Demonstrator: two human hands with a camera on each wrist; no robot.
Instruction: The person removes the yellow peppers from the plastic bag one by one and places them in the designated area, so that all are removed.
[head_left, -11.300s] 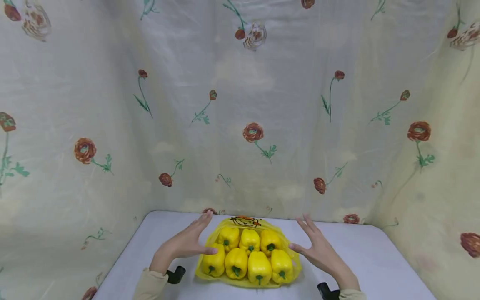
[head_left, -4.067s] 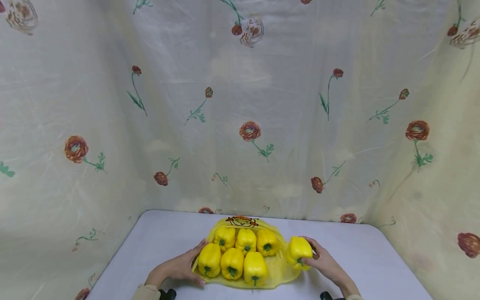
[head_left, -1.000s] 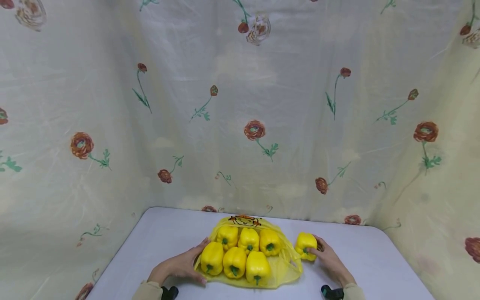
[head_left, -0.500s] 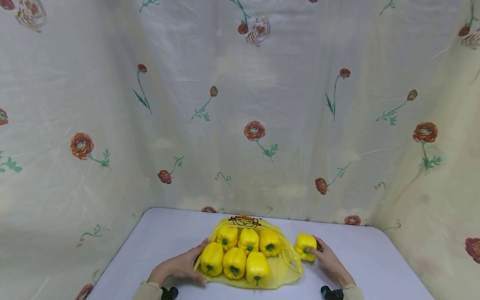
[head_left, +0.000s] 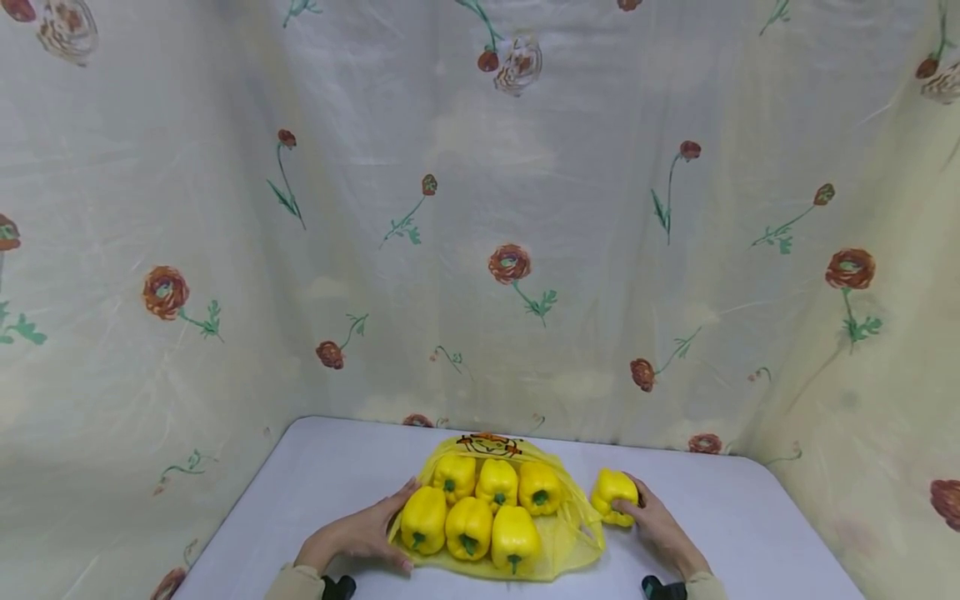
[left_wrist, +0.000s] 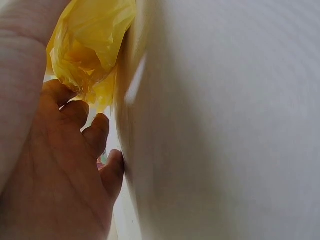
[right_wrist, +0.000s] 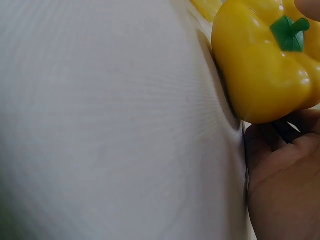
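Observation:
My right hand (head_left: 660,525) grips a yellow bell pepper (head_left: 611,487) by its right side, just right of a yellow plastic bag (head_left: 566,546). In the right wrist view this bell pepper (right_wrist: 260,65) shows a green stem and sits at the tabletop, with fingers behind it. Several more yellow bell peppers (head_left: 469,527) lie on the bag in two rows. At the bag's left edge my left hand (head_left: 363,529) rests with thumb and fingers spread around the side. In the left wrist view its loosely bent fingers (left_wrist: 75,112) touch the crumpled bag (left_wrist: 92,45).
A white-topped table (head_left: 337,467) carries everything. Behind it and at both sides hangs a pale curtain (head_left: 570,317) printed with red flowers. Black wrist cameras (head_left: 663,588) sit under the sleeves.
Both hands first hovered beside the bag. The right hand then took the front-right bell pepper and moved it onto the table at the right. Lately that pepper has tilted slightly; the left hand stays still.

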